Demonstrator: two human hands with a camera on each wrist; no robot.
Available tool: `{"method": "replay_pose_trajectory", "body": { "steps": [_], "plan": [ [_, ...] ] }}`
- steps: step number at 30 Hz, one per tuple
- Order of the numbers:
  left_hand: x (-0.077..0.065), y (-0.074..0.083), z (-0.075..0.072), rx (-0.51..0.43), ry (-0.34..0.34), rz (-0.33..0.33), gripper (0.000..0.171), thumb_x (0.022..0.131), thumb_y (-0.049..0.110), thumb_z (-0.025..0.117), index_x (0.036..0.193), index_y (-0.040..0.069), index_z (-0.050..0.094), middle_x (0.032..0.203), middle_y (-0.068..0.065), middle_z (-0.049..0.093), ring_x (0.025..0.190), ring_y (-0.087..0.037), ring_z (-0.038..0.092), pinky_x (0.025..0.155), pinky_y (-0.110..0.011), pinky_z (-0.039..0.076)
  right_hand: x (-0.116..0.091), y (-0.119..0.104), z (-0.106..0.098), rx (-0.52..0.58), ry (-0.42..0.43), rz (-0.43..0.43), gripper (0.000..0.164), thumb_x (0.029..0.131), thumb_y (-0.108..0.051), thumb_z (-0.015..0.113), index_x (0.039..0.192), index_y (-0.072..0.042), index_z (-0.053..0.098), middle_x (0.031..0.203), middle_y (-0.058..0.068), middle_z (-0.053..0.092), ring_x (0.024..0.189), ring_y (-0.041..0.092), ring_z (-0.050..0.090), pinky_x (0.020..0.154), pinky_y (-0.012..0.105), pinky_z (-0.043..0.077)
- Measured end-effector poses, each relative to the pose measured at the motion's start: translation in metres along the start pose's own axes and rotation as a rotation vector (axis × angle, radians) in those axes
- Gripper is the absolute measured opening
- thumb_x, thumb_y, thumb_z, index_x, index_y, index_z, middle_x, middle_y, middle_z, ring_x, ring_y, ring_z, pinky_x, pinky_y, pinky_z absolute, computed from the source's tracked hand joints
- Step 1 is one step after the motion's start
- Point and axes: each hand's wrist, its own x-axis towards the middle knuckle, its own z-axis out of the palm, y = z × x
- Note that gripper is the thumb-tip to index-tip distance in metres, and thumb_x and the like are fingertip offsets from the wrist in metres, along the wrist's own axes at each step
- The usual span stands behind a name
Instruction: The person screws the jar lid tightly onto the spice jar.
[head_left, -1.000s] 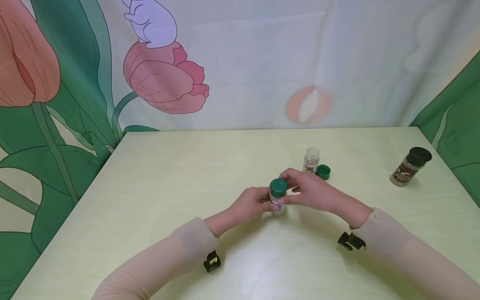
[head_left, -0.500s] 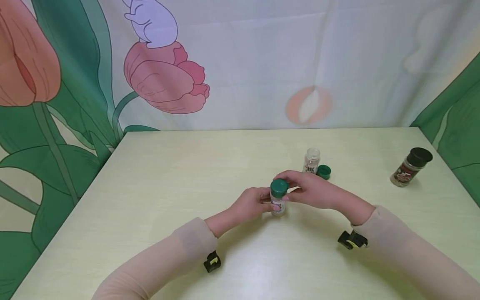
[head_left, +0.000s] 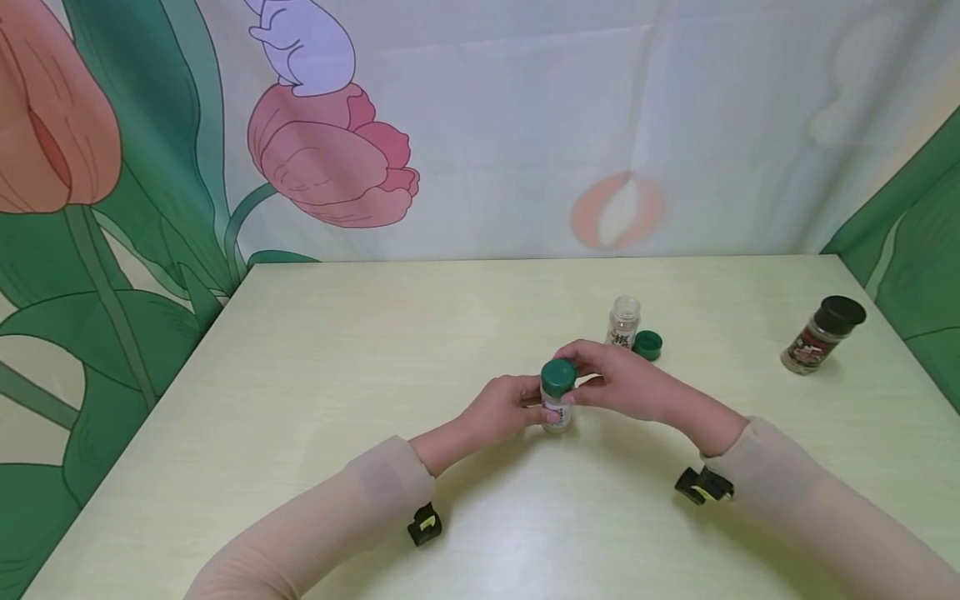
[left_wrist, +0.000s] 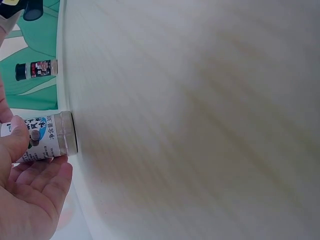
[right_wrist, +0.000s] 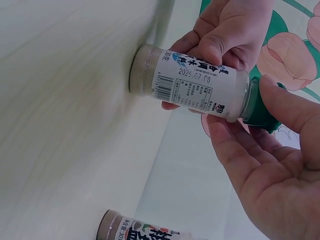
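Note:
A small clear seasoning bottle (right_wrist: 195,85) with a white printed label stands upright on the table. My left hand (head_left: 498,408) grips its body, thumb on the near side and fingers behind, as the left wrist view also shows. On top sits a green cap (head_left: 558,377), with the thumb and fingers of my right hand (head_left: 630,382) curled around it. In the right wrist view the cap is seated at the bottle's neck, a narrow clear band showing beneath it. Pale contents show through the bottle's base (left_wrist: 66,133).
Just behind my right hand stands an uncapped clear seasoning bottle (head_left: 624,320), its lower part hidden. Beside it lies a loose green cap (head_left: 647,345). Farther right stands a black-capped seasoning bottle (head_left: 822,335). A printed curtain (head_left: 487,133) hangs along the table's (head_left: 375,325) far edge.
The right fingers and thumb swung a little around the green cap, then partly back. The left hand and the bottle have stayed in place.

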Motion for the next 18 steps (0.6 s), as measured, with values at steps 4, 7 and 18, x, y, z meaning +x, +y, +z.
{"method": "replay_pose_trajectory", "body": {
  "steps": [4,7,18],
  "plan": [
    [0.0000,0.0002,0.0002,-0.008,0.001,-0.001,0.034,0.097,0.013,0.070,0.129,0.001,0.067,0.134,-0.018,0.069,0.133,-0.034,0.063,0.113,-0.040,0.051,-0.0002,0.0012,0.0015,0.008,0.014,0.008,0.037,0.095,-0.006,0.071,0.128,0.003,0.058,0.123,0.019,0.069,0.120,0.037,0.066,0.099,0.041,0.060],
    [-0.0001,0.0003,0.0002,-0.006,0.004,0.000,0.034,0.097,0.013,0.070,0.128,0.001,0.068,0.133,-0.018,0.070,0.132,-0.034,0.063,0.112,-0.040,0.052,-0.0001,0.0034,0.0032,0.019,0.030,0.011,0.036,0.094,-0.006,0.072,0.127,0.003,0.058,0.124,0.019,0.069,0.122,0.039,0.065,0.100,0.041,0.060],
    [-0.0004,0.0000,-0.0001,0.009,0.002,-0.002,0.034,0.097,0.013,0.070,0.129,0.002,0.067,0.133,-0.017,0.070,0.132,-0.033,0.063,0.112,-0.040,0.051,-0.0013,0.0063,0.0035,0.102,0.014,0.021,0.044,0.095,-0.009,0.073,0.132,0.004,0.053,0.132,0.022,0.065,0.130,0.042,0.059,0.103,0.043,0.058]
  ]
}}
